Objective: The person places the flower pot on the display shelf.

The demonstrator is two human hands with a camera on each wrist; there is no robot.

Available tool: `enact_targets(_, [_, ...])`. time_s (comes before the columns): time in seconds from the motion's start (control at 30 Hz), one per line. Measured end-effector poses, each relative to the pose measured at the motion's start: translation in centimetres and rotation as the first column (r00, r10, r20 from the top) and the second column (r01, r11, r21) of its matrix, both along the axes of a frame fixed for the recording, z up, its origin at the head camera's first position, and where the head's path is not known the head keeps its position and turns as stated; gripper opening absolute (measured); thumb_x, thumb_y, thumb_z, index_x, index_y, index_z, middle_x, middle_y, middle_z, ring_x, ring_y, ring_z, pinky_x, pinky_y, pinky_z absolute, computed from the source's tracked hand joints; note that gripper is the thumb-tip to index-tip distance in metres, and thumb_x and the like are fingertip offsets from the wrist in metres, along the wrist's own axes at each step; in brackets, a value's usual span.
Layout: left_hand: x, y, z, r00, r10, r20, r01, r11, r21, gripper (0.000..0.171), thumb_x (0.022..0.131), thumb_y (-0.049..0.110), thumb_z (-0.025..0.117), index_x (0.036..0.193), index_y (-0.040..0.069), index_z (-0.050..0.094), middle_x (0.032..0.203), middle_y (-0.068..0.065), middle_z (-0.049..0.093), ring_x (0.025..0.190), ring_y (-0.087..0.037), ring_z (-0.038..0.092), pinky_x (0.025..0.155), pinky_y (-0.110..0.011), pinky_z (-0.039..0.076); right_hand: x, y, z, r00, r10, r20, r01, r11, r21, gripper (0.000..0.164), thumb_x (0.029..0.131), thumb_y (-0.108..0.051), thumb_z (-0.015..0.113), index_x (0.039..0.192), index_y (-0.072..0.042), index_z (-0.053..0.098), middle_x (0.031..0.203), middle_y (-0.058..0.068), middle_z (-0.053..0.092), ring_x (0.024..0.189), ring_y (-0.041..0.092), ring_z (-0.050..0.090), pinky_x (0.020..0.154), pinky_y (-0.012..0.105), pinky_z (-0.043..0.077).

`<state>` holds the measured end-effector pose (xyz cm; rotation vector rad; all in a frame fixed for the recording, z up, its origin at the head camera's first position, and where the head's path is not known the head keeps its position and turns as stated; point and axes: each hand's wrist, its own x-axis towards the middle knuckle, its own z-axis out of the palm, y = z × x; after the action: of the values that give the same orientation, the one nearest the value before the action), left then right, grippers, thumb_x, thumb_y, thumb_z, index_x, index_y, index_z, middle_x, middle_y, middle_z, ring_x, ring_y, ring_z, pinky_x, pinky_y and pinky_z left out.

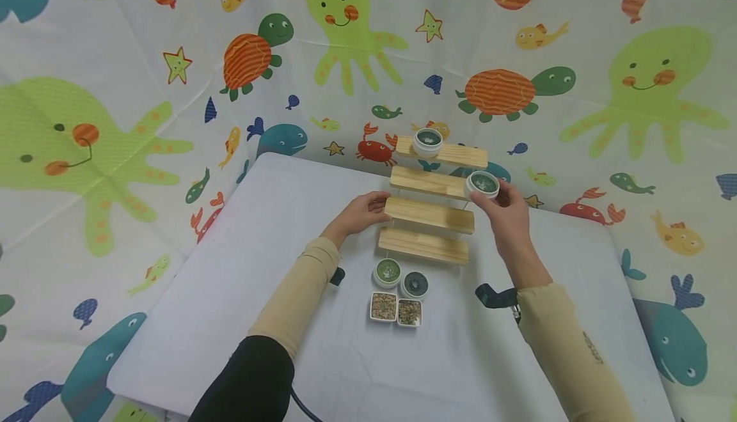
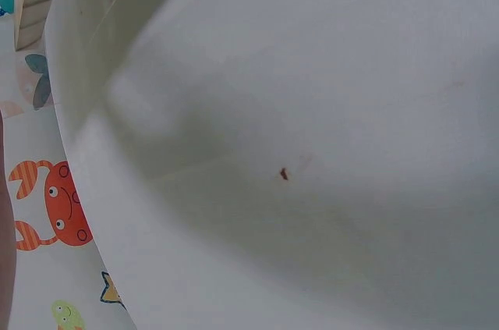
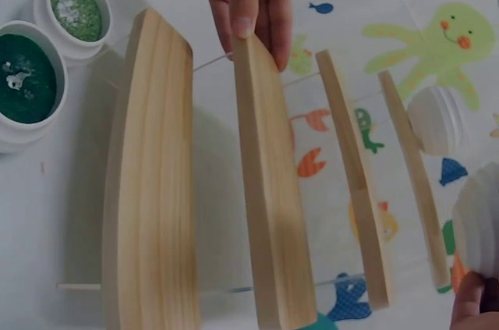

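A stand of several pale wooden shelves [image 1: 428, 215], stepped like a staircase, is at the table's far side. My left hand [image 1: 358, 215] grips the left end of the second shelf from the bottom; the right wrist view shows its thumb on the plank [image 3: 277, 189]. In my right hand [image 1: 511, 224] is a round white pot [image 1: 482, 184] with dark green contents, held at the right end of the second shelf from the top. A similar pot [image 1: 428, 143] stands on the top shelf. The left wrist view misses the fingers.
Before the stand are two more round pots, one light green [image 1: 388, 272] and one dark green [image 1: 414, 285], and two square dishes [image 1: 384, 307] of brownish bits. The white table [image 1: 276, 217] meets a sea-animal printed cloth [image 1: 368, 109] behind.
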<state>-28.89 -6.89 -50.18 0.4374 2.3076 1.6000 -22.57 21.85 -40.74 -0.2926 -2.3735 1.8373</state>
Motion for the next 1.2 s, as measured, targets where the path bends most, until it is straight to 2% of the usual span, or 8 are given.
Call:
enact_targets(0.63, [-0.3,0.0,-0.1,1.0,-0.007,-0.01,0.007,1.0,-0.013,0.063,0.083,0.022,0.069,0.137,0.007,0.04,0.139,-0.01,0.045,0.126,-0.019,0.047,0.105,-0.025,0.041,-1.8,-0.2,0.9,0.998,-0.059,-0.03,0.059,0.998,-0.014,0.075,0.074,-0.039,0.075,0.136,-0.017,0.039,0.132,0.002,0.044,0.12,0.013,0.041,0.107,0.029,0.039])
enact_targets(1.2, [0.3,0.1,0.0,1.0,0.009,-0.007,-0.009,1.0,-0.013,0.062,0.083,0.02,0.069,0.137,0.007,0.041,0.138,-0.009,0.046,0.125,-0.018,0.047,0.104,-0.025,0.042,-3.2,-0.8,1.2,0.997,-0.078,-0.024,0.077,0.997,-0.014,0.074,0.074,-0.04,0.074,0.136,-0.018,0.039,0.133,0.002,0.044,0.121,0.013,0.041,0.105,0.03,0.04])
